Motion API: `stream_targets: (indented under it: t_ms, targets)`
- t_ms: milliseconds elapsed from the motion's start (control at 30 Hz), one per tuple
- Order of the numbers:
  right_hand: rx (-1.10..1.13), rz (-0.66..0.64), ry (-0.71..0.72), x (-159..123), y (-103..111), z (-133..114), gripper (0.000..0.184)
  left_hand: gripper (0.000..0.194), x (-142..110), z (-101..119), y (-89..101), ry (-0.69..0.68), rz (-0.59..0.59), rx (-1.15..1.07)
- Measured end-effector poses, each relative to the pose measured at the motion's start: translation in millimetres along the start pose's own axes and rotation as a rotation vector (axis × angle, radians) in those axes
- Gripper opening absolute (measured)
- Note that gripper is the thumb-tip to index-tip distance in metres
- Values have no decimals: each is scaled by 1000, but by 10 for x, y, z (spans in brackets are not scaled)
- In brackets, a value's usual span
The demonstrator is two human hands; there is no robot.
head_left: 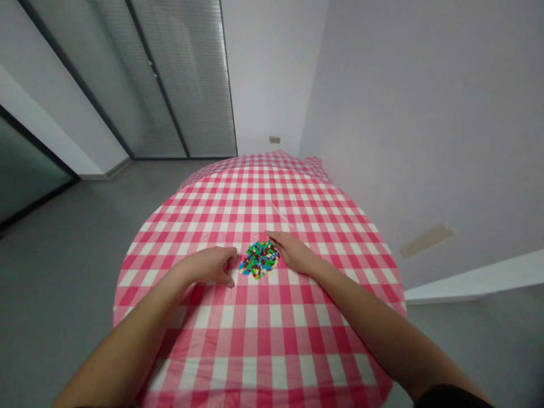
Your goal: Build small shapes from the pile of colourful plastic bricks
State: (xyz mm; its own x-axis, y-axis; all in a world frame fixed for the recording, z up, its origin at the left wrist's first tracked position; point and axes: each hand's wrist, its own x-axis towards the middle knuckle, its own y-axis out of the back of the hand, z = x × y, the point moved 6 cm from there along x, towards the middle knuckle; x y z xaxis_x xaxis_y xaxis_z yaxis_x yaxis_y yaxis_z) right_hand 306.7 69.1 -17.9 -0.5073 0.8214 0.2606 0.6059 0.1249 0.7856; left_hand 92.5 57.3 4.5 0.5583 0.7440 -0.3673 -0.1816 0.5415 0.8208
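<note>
A pile of small building bricks in green, blue, dark red, cream and a little yellow lies on the checked tablecloth. Just left of the pile is my left hand, its fingers curved and its thumb apart from them, with nothing visible between them. My right hand rests along the pile's upper right side, fingers stretched out over its edge and seeming to touch the outer bricks. The underside of the right hand is hidden.
The round table under the red and white cloth has its far edge near a white wall. Another wall runs close along the right. Glass partitions stand at the far left, with grey floor below them.
</note>
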Motion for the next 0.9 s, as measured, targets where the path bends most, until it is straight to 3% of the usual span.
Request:
stream_targets:
  t_ms: [167, 400, 533, 633, 767, 900]
  targets:
    - [-16, -174, 112, 0, -90, -225, 48, 27, 182, 109, -31, -76, 102, -6]
    - [-14, -224, 197, 5, -106, -403, 48, 33, 309, 87, -116, -223, 209, -166]
    - [45, -236, 207, -9, -115, -418, 47, 35, 347, 12, -36, -178, 449, -255]
    - [59, -154, 143, 5, -99, -303, 45, 25, 375, 3, -7, -173, 576, -234]
    - [55, -44, 84, 29, -79, -123, 46, 39, 411, 45, -74, -176, 545, -107]
    - [46, -90, 105, 20, -93, -103, 44, 45, 393, 139, -142, -221, 459, -57]
